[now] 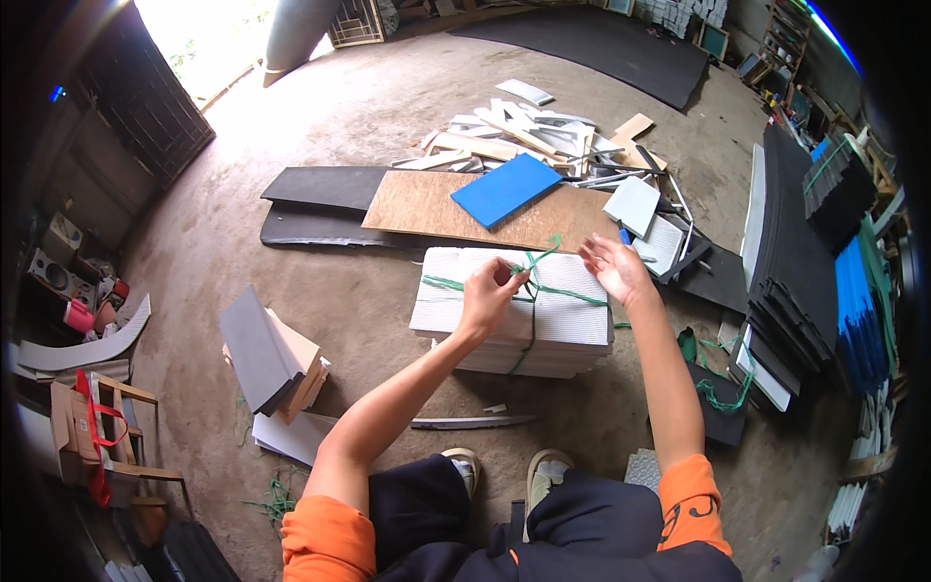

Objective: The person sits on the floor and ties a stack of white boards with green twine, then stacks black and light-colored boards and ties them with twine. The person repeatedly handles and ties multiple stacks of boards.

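A stack of white ridged foam sheets point(572, 274) stands on the floor in front of my feet. Green twine point(572, 292) runs across its top both ways and down the near side, meeting near the middle. There the fingers of my left hand point(491, 297) are closed in a pinch on the twine, and a loose green end sticks up beyond. My right hand point(618, 268) hovers over the stack's far right corner, fingers apart, with nothing visible in the palm. Just past its fingertips shows a small blue object point(626, 236); whether it touches them is unclear.
Beyond the stack lie a brown board point(417, 202), a blue sheet point(506, 190) and a heap of offcuts point(524, 131). Dark foam sheets point(790, 242) stand at the right, with loose green twine point(722, 400) nearby. Left are grey and tan blocks point(262, 349) and a wooden stool point(131, 427).
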`<state>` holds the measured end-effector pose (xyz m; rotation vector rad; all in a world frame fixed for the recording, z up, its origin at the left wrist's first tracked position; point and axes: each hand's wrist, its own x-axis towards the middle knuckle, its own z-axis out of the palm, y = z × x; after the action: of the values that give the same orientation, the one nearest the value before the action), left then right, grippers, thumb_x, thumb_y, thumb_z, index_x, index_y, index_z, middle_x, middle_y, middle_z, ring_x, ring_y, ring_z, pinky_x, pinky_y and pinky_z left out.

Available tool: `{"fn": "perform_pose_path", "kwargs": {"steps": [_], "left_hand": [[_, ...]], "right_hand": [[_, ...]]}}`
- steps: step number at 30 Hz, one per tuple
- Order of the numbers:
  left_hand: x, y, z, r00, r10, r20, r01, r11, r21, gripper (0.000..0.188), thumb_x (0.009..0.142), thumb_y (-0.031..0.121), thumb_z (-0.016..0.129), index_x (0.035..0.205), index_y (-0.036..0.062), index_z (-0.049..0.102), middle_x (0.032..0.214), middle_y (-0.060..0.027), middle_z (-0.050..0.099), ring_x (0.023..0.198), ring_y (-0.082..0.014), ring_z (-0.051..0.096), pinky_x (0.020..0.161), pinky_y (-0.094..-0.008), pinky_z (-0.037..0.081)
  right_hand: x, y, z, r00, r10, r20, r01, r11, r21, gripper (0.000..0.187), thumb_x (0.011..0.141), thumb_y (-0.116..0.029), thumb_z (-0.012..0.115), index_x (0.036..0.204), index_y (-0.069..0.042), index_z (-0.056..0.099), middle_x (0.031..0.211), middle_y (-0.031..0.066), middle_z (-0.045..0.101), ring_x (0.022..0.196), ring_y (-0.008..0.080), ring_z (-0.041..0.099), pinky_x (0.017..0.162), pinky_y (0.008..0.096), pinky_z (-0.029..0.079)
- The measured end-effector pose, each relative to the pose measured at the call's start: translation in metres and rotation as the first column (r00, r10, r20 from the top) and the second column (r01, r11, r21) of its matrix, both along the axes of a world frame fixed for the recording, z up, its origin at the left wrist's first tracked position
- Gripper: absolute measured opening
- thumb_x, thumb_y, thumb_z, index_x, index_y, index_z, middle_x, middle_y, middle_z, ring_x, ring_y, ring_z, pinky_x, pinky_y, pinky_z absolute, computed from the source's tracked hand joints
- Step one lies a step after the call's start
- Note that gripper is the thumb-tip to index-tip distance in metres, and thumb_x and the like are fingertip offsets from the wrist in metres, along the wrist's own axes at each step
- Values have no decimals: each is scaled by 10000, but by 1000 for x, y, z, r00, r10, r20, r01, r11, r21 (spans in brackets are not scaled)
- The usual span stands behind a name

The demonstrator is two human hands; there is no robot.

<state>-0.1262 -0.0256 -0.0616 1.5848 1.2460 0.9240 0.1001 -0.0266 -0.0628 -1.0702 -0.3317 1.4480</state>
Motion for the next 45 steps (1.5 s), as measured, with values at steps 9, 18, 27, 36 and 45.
{"fn": "perform_pose_path", "kwargs": {"steps": [9, 18, 27, 36, 45], "left_hand": [[-2, 1, -5, 997, -8, 71, 7, 1000, 15, 186, 802, 195, 651, 840, 18, 604, 674, -19, 617, 628, -47, 546, 569, -204, 435], [-10, 18, 2, 988, -122, -99, 112, 989, -94, 227, 755, 215, 690, 777, 4, 608, 659, -24, 600, 623, -55, 530, 555, -218, 425], [-3, 6, 12, 976, -133, -173, 176, 948, 266, 119, 758, 104, 666, 834, 13, 655, 783, -101, 661, 685, -146, 613, 618, -281, 473], [-6, 7, 4, 944, -80, -321, 255, 792, 555, 116, 733, 71, 650, 838, 23, 643, 766, -118, 613, 760, -286, 556, 696, -374, 450], [-7, 23, 1, 909, -354, 220, 405, 874, -268, 234, 826, 224, 617, 938, 20, 646, 824, -20, 623, 797, -76, 515, 722, -255, 392]], "right_hand": [[-76, -41, 8, 62, -317, 946, -361, 877, 317, 94, 735, -160, 678, 814, -110, 684, 857, 64, 561, 889, 228, 489, 805, 335, 400], [-93, -42, 8, -292, -562, 774, -505, 778, 375, 197, 675, -86, 683, 851, -55, 601, 959, 45, 584, 995, 195, 476, 874, 380, 308], [-86, -39, -15, -168, -392, 905, -415, 860, 296, 94, 821, -102, 556, 913, -85, 550, 756, -1, 619, 903, 188, 490, 841, 403, 246], [-91, -38, -8, -194, -387, 902, -375, 878, 296, 81, 810, -72, 568, 890, -86, 568, 737, 10, 596, 887, 185, 499, 847, 394, 264], [-77, -37, -3, 54, -371, 927, -453, 818, 354, 228, 723, -42, 653, 927, -92, 565, 896, -4, 583, 892, 211, 479, 803, 339, 371]]}}
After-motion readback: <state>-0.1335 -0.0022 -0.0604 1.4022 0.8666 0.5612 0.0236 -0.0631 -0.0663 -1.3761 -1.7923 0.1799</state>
